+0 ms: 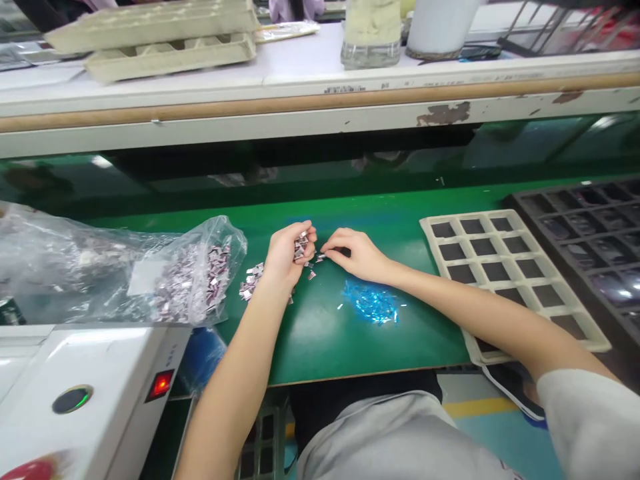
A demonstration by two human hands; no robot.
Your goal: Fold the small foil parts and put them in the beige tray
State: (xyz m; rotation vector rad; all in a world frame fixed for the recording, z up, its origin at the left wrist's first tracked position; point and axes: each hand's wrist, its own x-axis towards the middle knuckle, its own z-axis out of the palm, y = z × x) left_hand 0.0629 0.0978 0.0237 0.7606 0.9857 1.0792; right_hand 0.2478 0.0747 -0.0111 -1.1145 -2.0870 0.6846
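My left hand (289, 253) is curled round several small silvery-pink pieces (301, 245), which show between the fingers and palm. Beside it, my right hand (356, 255) has thumb and forefinger pinched at one or more of the same small pieces (321, 257). A loose piece (312, 275) lies on the green table just below the two hands. Partly behind my left wrist is a small pile of these pieces (250, 281). A heap of shiny blue slivers (374, 303) lies on the table below my right hand.
Clear bags of pieces (193, 280) lie at the left, above a white machine (100, 387) with a lit red switch. At the right are a cream compartment tray (480, 267) and a dark tray (570, 227). A shelf edge (300, 110) crosses behind, holding stacked trays and containers.
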